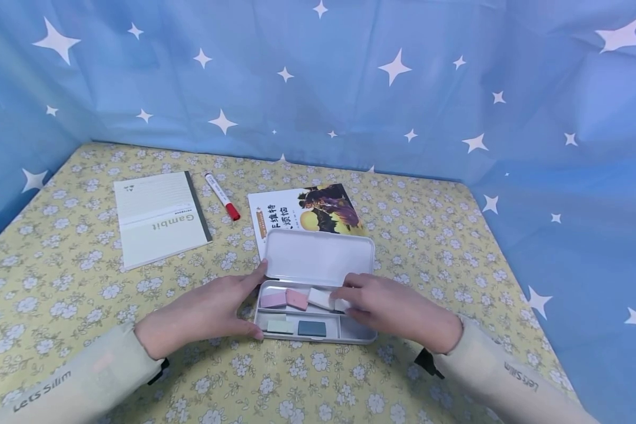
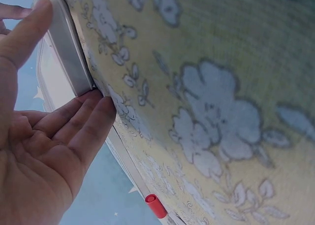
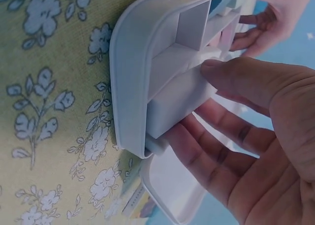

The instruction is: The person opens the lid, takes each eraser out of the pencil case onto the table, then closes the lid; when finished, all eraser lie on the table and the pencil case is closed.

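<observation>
A white pencil case [image 1: 357,334] lies with its lid [image 1: 320,256] tipped back. My left hand [image 1: 212,306] rests its thumb and fairly straight fingertips against the case's left end. With thumb and fingers my right hand [image 1: 387,303] pinches a pale rectangular block [image 3: 179,102] at the right end of the rear compartment. Beside it in that compartment are a white block [image 1: 320,298], a pink block [image 1: 297,299] and a lilac block [image 1: 273,300]. The front compartment holds a pale green block [image 1: 280,327] and a dark teal block [image 1: 311,328].
Behind the case lies an illustrated book [image 1: 310,212], partly covered by the lid. A red-capped marker [image 1: 222,197] and a notebook [image 1: 161,221] are farther left. The floral tablecloth [image 1: 275,383] meets a blue star-patterned curtain [image 1: 318,106] at the back.
</observation>
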Demonstrator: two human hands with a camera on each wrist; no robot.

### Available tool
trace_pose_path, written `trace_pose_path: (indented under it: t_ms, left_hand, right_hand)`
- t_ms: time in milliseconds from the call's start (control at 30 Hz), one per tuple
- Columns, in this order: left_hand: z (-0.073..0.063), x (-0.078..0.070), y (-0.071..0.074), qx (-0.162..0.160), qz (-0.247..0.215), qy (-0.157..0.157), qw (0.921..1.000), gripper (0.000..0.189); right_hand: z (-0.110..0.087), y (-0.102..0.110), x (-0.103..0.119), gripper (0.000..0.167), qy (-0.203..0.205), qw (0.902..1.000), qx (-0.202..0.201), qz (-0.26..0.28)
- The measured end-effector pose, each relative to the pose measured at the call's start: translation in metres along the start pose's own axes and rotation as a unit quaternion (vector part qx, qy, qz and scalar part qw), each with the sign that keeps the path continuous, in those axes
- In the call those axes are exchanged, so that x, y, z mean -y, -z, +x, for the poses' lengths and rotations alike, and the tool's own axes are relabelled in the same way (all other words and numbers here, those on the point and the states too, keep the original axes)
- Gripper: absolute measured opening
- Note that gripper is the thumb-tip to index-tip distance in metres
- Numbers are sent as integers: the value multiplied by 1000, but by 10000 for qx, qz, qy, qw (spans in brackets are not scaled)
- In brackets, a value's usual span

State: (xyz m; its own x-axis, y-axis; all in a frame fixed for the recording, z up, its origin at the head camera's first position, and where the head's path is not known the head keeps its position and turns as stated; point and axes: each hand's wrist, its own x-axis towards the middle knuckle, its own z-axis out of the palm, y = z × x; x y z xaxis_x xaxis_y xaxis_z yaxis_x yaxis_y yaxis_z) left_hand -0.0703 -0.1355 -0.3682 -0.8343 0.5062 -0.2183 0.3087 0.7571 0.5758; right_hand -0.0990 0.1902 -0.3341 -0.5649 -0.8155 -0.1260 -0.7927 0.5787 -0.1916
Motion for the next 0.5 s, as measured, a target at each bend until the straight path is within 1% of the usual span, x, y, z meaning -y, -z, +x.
trace_pose_path:
  t_ms: [133, 267, 367, 500]
  left_hand:
    - [0, 0, 0, 10, -53, 20, 10000, 123]
    - [0, 1, 0, 19, -80, 23, 10000, 123]
    - [0, 1, 0, 8, -72, -7, 10000, 123]
    - [1, 1, -1, -18, -31, -62, 10000, 123]
  right_hand:
    - [-1, 1, -1, 36, -60, 9999, -39, 103]
    - [-3, -1, -4, 35, -26, 9994, -191, 302]
    - [-4, -1, -8, 32, -73, 9974, -300, 653]
    - [-6, 1, -15, 32, -363, 9895, -488, 1309]
